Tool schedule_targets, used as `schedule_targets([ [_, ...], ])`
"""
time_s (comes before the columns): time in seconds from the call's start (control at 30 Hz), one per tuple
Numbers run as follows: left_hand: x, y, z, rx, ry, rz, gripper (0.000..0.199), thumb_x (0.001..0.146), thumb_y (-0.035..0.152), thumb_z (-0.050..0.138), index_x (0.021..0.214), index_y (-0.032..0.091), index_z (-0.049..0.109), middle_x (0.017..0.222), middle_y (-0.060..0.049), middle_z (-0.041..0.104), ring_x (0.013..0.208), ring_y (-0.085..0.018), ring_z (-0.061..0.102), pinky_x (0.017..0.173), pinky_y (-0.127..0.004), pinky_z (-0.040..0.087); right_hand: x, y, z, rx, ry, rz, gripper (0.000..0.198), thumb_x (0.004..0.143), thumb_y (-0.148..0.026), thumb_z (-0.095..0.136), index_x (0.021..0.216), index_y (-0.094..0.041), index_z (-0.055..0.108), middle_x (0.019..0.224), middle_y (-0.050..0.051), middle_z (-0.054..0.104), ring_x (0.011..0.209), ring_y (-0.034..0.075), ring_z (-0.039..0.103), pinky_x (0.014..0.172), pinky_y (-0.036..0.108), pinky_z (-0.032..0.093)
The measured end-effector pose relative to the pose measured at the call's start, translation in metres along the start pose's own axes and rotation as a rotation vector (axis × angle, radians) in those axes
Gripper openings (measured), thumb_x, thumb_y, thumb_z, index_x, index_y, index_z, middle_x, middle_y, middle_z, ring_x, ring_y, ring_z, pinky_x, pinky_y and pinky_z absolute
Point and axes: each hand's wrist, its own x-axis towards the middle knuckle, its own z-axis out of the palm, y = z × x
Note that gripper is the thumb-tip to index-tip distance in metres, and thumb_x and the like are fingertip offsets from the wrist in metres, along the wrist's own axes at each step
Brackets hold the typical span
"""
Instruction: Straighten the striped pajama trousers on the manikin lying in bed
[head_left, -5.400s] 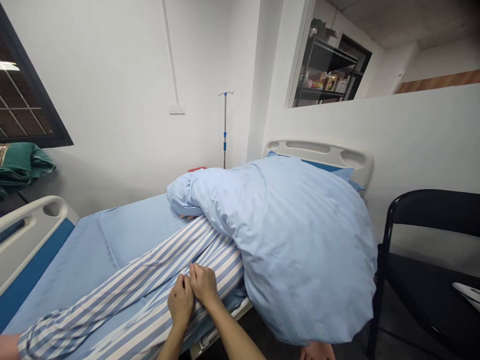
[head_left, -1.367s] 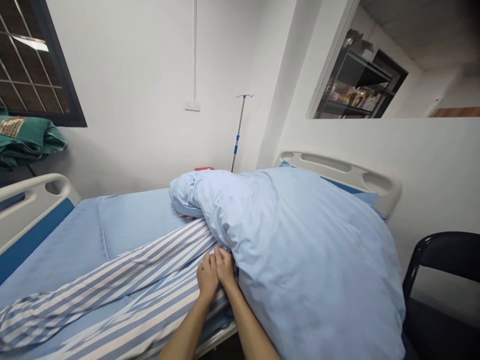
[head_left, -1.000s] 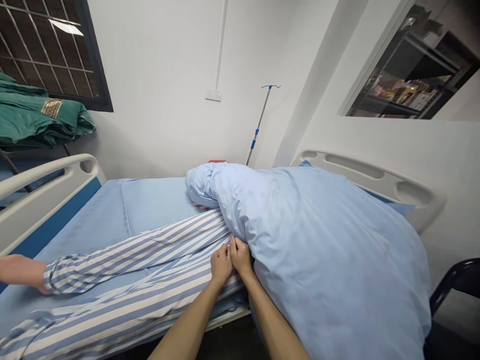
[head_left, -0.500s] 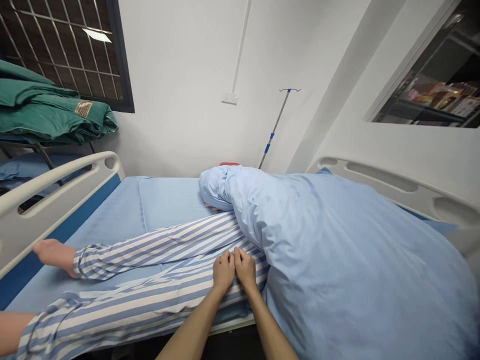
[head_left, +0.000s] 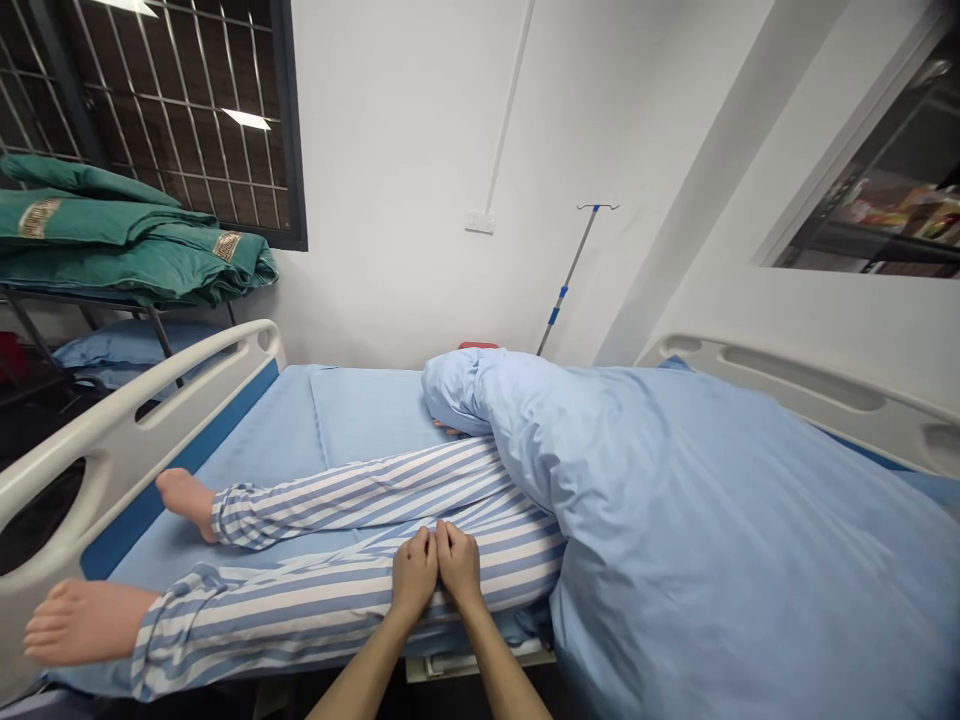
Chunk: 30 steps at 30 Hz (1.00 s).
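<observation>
Side by side, my left hand and my right hand rest on the near thigh of a figure lying on the bed. Both are closed, fingers curled under and knuckles upward, touching each other at the inner edges. What the fingers hold, if anything, is hidden. Under them is the leg in blue-and-white striped trousers. The near bare foot and the far bare foot stick out at the left. A bunched light-blue quilt covers the upper body, its folded edge right of my hands.
Pale bed end boards stand at the left and right. A drip pole stands behind the bed by the wall. Folded green bedding lies on a rack at the left, below a barred window.
My two closed hands have shifted left along the near thigh, away from the quilt edge. The view has turned left, showing more of the near foot and green bedding.
</observation>
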Motion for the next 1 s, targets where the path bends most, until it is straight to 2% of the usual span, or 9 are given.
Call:
schedule_targets([
  [0.3,-0.012,-0.029,-0.011,0.082,0.031,0.129,0.027,0.087,0.027,0.029,0.072,0.02,0.051,0.068,-0.001,0.062,0.068,-0.013,0.056,0.062,-0.025,0.028,-0.001,-0.009,0.002,-0.004,-0.011,-0.034,0.027,0.088,-0.034,0.045,0.11,-0.02,0.054,0.115,0.007,0.053,0.096,0.016,0.054,0.082,0.036,0.048],
  [0.47,-0.015,-0.041,-0.027,0.161,0.056,0.155,0.027,0.086,0.026,0.031,0.069,0.021,0.052,0.064,-0.001,0.061,0.063,-0.012,0.055,0.059,-0.025,0.027,0.0,-0.008,0.002,-0.013,-0.01,-0.029,0.027,0.087,-0.033,0.047,0.11,-0.02,0.054,0.116,0.007,0.053,0.096,0.016,0.054,0.082,0.036,0.048],
  [0.53,-0.016,-0.046,-0.035,0.174,0.08,0.133,0.027,0.086,0.027,0.031,0.068,0.021,0.051,0.063,-0.001,0.06,0.062,-0.012,0.055,0.059,-0.025,0.026,0.0,-0.008,0.003,-0.012,-0.019,-0.03,0.026,0.087,-0.035,0.047,0.105,-0.018,0.056,0.108,0.006,0.057,0.089,0.015,0.056,0.077,0.033,0.049],
  [0.6,-0.015,-0.05,-0.042,0.169,0.099,0.101,0.028,0.086,0.027,0.031,0.066,0.021,0.049,0.061,-0.001,0.059,0.061,-0.012,0.054,0.058,-0.025,0.026,-0.001,-0.009,0.005,-0.009,-0.026,-0.033,0.028,0.089,-0.037,0.04,0.086,-0.019,0.061,0.088,0.004,0.062,0.076,0.013,0.056,0.065,0.025,0.045],
  [0.67,-0.015,-0.053,-0.049,0.151,0.108,0.076,0.028,0.086,0.027,0.031,0.065,0.021,0.048,0.059,0.0,0.058,0.06,-0.012,0.053,0.058,-0.025,0.025,-0.001,-0.01,0.005,0.002,-0.028,-0.046,0.041,0.09,-0.038,0.032,0.065,-0.021,0.059,0.063,0.003,0.06,0.063,0.012,0.053,0.055,0.021,0.036],
  [0.73,-0.015,-0.056,-0.053,0.136,0.118,0.056,0.027,0.086,0.027,0.032,0.064,0.021,0.048,0.058,0.0,0.058,0.06,-0.012,0.053,0.057,-0.024,0.025,-0.001,-0.012,0.004,0.018,-0.03,-0.065,0.048,0.09,-0.039,0.028,0.053,-0.021,0.053,0.05,0.002,0.054,0.054,0.012,0.049,0.05,0.022,0.029],
  [1.0,-0.015,-0.065,-0.068,0.163,0.118,-0.017,0.027,0.086,0.028,0.031,0.065,0.021,0.048,0.059,0.0,0.058,0.06,-0.012,0.052,0.058,-0.025,0.025,0.001,-0.015,-0.001,0.045,-0.051,-0.043,0.046,0.089,-0.04,0.03,0.052,-0.019,0.048,0.047,0.001,0.052,0.048,0.011,0.044,0.051,0.025,0.022],
])
